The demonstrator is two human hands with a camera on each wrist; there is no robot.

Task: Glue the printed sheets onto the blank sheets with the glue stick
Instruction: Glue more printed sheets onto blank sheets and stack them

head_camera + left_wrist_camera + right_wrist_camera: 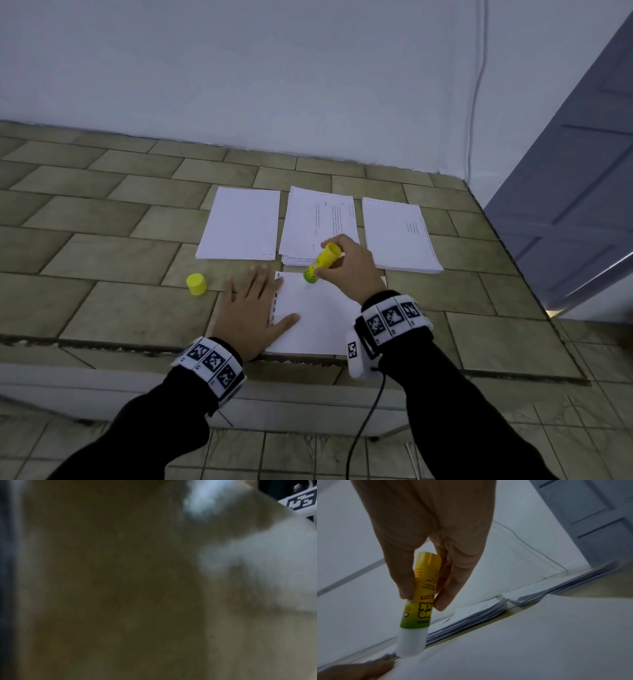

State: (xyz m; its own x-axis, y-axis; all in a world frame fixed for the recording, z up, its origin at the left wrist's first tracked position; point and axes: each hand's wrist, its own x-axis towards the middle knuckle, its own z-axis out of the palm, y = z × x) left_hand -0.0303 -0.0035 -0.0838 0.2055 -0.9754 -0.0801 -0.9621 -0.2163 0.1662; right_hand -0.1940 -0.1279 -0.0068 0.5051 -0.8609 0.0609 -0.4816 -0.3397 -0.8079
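My right hand grips a yellow and green glue stick, tilted, with its white tip down on the far left part of a sheet lying in front of me. In the right wrist view the glue stick is pinched between thumb and fingers, its tip touching the sheet. My left hand lies flat with spread fingers on the sheet's left edge. The left wrist view is blurred and dark. The yellow cap stands to the left of my left hand.
Three paper stacks lie beyond the sheet: a blank stack at left, a printed stack in the middle, another stack at right. The tiled surface ends at a white wall. A grey door stands at right.
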